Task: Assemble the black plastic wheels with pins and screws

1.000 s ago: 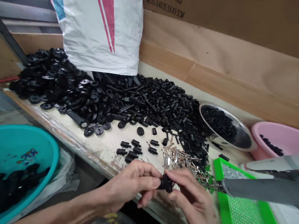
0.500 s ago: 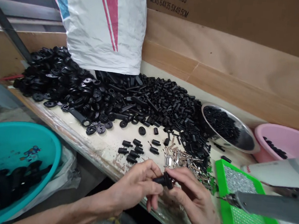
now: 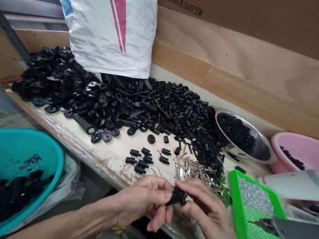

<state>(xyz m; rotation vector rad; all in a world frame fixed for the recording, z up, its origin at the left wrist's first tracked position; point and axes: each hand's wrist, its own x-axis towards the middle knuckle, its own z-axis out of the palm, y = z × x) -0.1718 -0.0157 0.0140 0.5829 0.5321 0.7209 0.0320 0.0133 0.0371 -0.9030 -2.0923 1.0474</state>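
Note:
Between my two hands, just over the table's front edge, is a small black plastic part (image 3: 177,196). My left hand (image 3: 152,196) pinches its left end between thumb and fingers. Around its right end close the thumb and fingertips of my right hand (image 3: 205,210); the fingers hide much of its shape. Beyond my hands lie several short black cylinders with thin stems (image 3: 141,163). Loose metal clips (image 3: 193,168) are scattered behind my right hand. A big pile of black round caps and short tubes (image 3: 177,106) spreads across the back.
At the right stand a steel bowl (image 3: 261,146) of black pieces, a pink basin (image 3: 304,141) and a green tray (image 3: 235,183) with small screws. A powered screwdriver (image 3: 287,227) reaches over the tray. At left sits a turquoise basin (image 3: 58,158); a white sack (image 3: 114,28) stands behind.
The black part has turned a little between my hands, and my left fingers have shifted on it. The screwdriver's tip has moved right and slightly down over the green tray.

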